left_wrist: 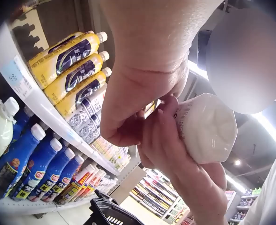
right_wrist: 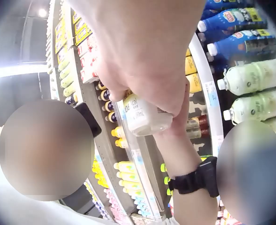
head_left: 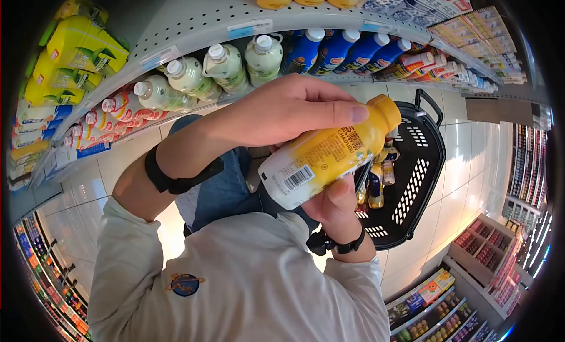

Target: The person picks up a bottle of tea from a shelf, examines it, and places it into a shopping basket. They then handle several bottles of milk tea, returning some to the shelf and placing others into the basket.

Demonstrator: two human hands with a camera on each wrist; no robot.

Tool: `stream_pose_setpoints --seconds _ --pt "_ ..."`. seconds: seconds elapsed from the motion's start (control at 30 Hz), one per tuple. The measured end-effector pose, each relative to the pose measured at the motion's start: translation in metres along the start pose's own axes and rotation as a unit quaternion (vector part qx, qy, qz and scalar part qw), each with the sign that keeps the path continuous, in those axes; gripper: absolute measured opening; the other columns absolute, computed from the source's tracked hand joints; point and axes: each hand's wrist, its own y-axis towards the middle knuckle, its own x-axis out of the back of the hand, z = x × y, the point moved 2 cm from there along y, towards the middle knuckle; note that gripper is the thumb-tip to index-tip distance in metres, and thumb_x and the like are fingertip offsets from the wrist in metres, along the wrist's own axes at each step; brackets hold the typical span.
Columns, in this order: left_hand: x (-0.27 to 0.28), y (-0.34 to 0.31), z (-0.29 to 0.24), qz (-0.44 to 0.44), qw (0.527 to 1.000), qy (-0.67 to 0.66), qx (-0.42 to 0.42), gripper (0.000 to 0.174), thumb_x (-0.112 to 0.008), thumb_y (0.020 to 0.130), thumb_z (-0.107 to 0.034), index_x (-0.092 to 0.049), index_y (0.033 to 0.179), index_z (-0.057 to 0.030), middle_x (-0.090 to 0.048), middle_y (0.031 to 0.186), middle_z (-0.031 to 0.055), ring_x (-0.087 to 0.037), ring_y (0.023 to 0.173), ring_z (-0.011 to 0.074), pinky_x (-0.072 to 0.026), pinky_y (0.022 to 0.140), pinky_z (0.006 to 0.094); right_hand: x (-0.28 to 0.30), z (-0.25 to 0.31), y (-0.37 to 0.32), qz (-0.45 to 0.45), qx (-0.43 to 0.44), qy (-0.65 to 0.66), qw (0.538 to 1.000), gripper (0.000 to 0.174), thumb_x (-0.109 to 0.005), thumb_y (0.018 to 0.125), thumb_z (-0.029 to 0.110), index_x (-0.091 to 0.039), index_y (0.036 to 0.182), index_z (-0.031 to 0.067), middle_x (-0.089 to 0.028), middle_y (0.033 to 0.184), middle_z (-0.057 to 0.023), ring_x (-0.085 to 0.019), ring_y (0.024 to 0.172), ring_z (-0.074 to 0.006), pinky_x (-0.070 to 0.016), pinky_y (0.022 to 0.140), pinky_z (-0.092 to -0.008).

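Observation:
A yellow and white drink bottle (head_left: 321, 150) with a yellow cap is held tilted in front of the chest, its barcode label facing up. My left hand (head_left: 294, 109) reaches across from above and grips it near the shoulder, thumb along the side and fingertips hidden behind. From below, my right hand (head_left: 332, 203) holds the lower part, thumb against the label side. The left wrist view shows the bottle's white base (left_wrist: 210, 129) and the right hand's fingers (left_wrist: 163, 131) curled round it. In the right wrist view the back of the right hand covers most of the bottle.
A black basket (head_left: 432, 171) with several packaged goods stands on the tiled floor to the right. Ahead, a shelf (head_left: 194, 33) holds pale green bottles (head_left: 226, 68), blue bottles (head_left: 303, 50) and yellow bags (head_left: 73, 53). More stocked shelves stand behind at both sides.

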Motion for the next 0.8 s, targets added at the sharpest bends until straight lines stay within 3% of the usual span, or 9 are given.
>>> stream_pose_setpoints --seconds 0.17,0.23,0.3,0.43,0.5,0.6,0.7,0.73,0.8 --pt "0.000 -0.013 -0.010 -0.066 0.991 0.111 -0.028 0.044 -0.068 0.093 -0.025 -0.059 0.127 0.0019 -0.068 0.110 0.0097 -0.064 0.100 0.0129 -0.0509 0.087 0.0263 0.006 -0.002 -0.006 -0.057 0.032 -0.084 0.994 0.082 -0.081 0.081 0.034 -0.036 0.143 0.0033 -0.052 0.135 -0.0110 -0.052 0.125 -0.0230 -0.0411 0.106 -0.0434" --pt "-0.008 -0.036 -0.027 -0.166 0.879 0.428 -0.128 0.060 -0.080 0.077 -0.036 -0.060 0.121 -0.0013 -0.066 0.107 0.0159 -0.065 0.097 0.0300 -0.0512 0.087 0.0361 0.027 -0.007 -0.012 -0.102 0.084 -0.250 0.959 0.084 -0.079 0.084 0.027 -0.027 0.146 0.0032 -0.048 0.138 -0.0117 -0.049 0.127 -0.0222 -0.0392 0.107 -0.0413" --pt "-0.021 -0.053 -0.019 -0.247 0.792 0.526 -0.188 0.070 -0.079 0.074 -0.046 -0.056 0.126 -0.0058 -0.062 0.112 0.0135 -0.063 0.100 0.0339 -0.0519 0.087 0.0393 0.022 -0.011 -0.003 -0.125 0.182 -0.419 0.881 0.092 -0.078 0.083 0.018 -0.014 0.148 0.0028 -0.040 0.141 -0.0133 -0.044 0.130 -0.0238 -0.0360 0.108 -0.0407" --pt "-0.029 -0.068 -0.017 -0.295 0.761 0.523 -0.245 0.074 -0.081 0.070 -0.045 -0.055 0.128 -0.0075 -0.062 0.109 0.0108 -0.067 0.091 0.0293 -0.0570 0.076 0.0356 0.022 -0.016 0.006 -0.049 0.233 -0.542 0.806 0.101 -0.076 0.078 0.006 -0.004 0.148 0.0008 -0.030 0.144 -0.0200 -0.037 0.134 -0.0298 -0.0301 0.112 -0.0423" --pt "-0.025 -0.078 -0.025 -0.286 0.766 0.505 -0.275 0.072 -0.083 0.070 -0.043 -0.056 0.127 -0.0084 -0.062 0.109 0.0105 -0.067 0.091 0.0291 -0.0562 0.079 0.0364 0.013 -0.010 0.012 -0.029 0.261 -0.658 0.706 0.102 -0.077 0.077 0.007 -0.003 0.147 0.0008 -0.032 0.141 -0.0214 -0.040 0.131 -0.0307 -0.0304 0.111 -0.0435" --pt "-0.018 -0.106 -0.056 -0.297 0.755 0.501 -0.300 0.071 -0.086 0.069 -0.040 -0.057 0.125 -0.0082 -0.063 0.112 0.0110 -0.067 0.095 0.0293 -0.0548 0.083 0.0367 -0.025 0.004 0.020 0.055 0.327 -0.663 0.671 0.103 -0.077 0.075 0.007 -0.004 0.147 0.0047 -0.030 0.144 -0.0205 -0.040 0.131 -0.0317 -0.0316 0.109 -0.0456" --pt "-0.014 -0.157 -0.119 -0.375 0.650 0.499 -0.433 0.074 -0.090 0.065 -0.036 -0.058 0.125 -0.0062 -0.065 0.114 0.0117 -0.067 0.098 0.0283 -0.0548 0.085 0.0370 -0.021 0.011 0.022 0.043 0.353 -0.631 0.690 0.101 -0.083 0.075 0.011 -0.011 0.146 0.0064 -0.035 0.143 -0.0270 -0.045 0.126 -0.0358 -0.0390 0.100 -0.0480" --pt "-0.008 -0.175 -0.142 -0.405 0.596 0.507 -0.473 0.076 -0.091 0.064 -0.035 -0.057 0.126 -0.0056 -0.065 0.114 0.0116 -0.067 0.099 0.0275 -0.0546 0.085 0.0370 -0.020 0.013 0.022 0.028 0.363 -0.625 0.690 0.087 -0.072 0.080 0.007 -0.016 0.147 0.0061 -0.041 0.137 -0.0192 -0.047 0.121 -0.0298 -0.0417 0.098 -0.0431" --pt "-0.002 -0.202 -0.187 -0.477 0.482 0.521 -0.519 0.080 -0.092 0.063 -0.034 -0.055 0.128 -0.0052 -0.065 0.115 0.0108 -0.067 0.099 0.0258 -0.0545 0.085 0.0371 -0.011 0.016 0.019 -0.002 0.371 -0.609 0.701 0.077 -0.068 0.082 0.004 -0.024 0.145 0.0038 -0.046 0.134 -0.0196 -0.052 0.115 -0.0299 -0.0451 0.094 -0.0418"
